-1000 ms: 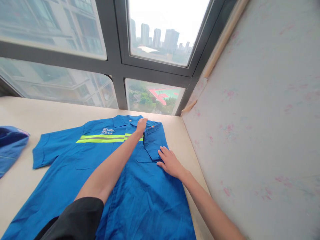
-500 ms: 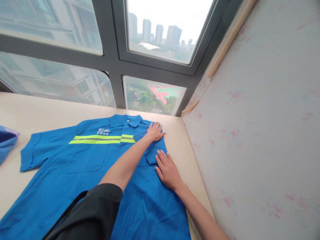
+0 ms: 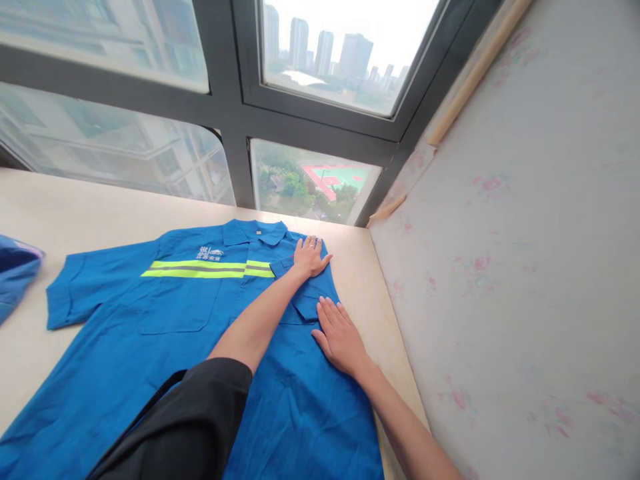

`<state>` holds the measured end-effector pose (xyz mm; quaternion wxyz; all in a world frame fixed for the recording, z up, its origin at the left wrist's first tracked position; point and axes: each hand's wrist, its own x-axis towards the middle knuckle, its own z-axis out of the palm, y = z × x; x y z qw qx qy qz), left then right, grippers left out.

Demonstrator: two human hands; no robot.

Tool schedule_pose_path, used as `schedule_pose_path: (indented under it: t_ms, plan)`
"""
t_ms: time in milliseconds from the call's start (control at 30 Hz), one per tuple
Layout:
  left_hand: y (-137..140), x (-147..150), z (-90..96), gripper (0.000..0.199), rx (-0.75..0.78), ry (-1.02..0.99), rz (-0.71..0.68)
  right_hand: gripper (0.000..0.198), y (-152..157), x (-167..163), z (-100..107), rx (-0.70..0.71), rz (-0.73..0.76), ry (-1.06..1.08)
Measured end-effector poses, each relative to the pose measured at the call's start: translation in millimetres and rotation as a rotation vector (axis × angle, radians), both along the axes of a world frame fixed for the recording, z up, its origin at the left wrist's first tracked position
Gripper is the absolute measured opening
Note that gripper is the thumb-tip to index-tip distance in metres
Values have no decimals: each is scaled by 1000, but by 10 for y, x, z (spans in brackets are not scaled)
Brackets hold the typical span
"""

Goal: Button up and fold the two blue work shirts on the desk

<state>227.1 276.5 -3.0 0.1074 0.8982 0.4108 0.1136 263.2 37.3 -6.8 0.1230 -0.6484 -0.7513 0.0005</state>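
Note:
A blue short-sleeved work shirt [image 3: 180,360] lies spread front up, its collar toward the window. A yellow-green and grey reflective band [image 3: 200,269] crosses its chest, with white lettering above. One sleeve stretches out to the left; the other [image 3: 305,300] is folded inward over the chest. My left hand [image 3: 311,257], wearing a ring, presses flat with spread fingers near the shoulder at the folded sleeve. Lower down, my right hand [image 3: 343,339] rests flat on the shirt's right side, its fingertips at the sleeve's edge. Neither hand grips anything.
The shirt lies on a pale wooden surface [image 3: 125,207] that runs up to a grey-framed window [image 3: 313,123]. A floral-papered wall [image 3: 500,300] rises close on the right. Some blue and pink cloth [image 3: 19,277] sits at the left edge.
The view has shifted slightly, so the shirt and window appear a little higher and further right. Both hands keep nearly the same places on the shirt, still flat.

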Motion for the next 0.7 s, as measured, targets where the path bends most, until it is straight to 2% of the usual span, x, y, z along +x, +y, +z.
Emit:
schedule_pose_path:
  t_ms: [100, 167, 300, 400, 500, 600, 700]
  plan:
    - [-55, -31, 30, 69, 38, -43, 68, 59, 1, 9, -4, -4, 6, -21]
    - [-66, -112, 65, 63, 89, -74, 53, 59, 5, 17, 1, -9, 15, -34]
    - [38, -563, 146, 51, 158, -78, -57, 58, 10, 39, -4, -18, 28, -55]
    - [184, -1166, 195, 47, 236, -37, -19, 58, 17, 73, -60, -13, 31, -56]
    - [286, -1897, 254, 45, 309, 30, 112, 59, 22, 128, -157, 9, 32, -55]
    - [295, -2642, 349, 40, 292, 60, 309, 59, 34, 166, -220, 70, 38, -46]
    - [248, -3337, 473, 33, 130, -5, 616, 54, 110, 99, -154, 134, -34, -24]
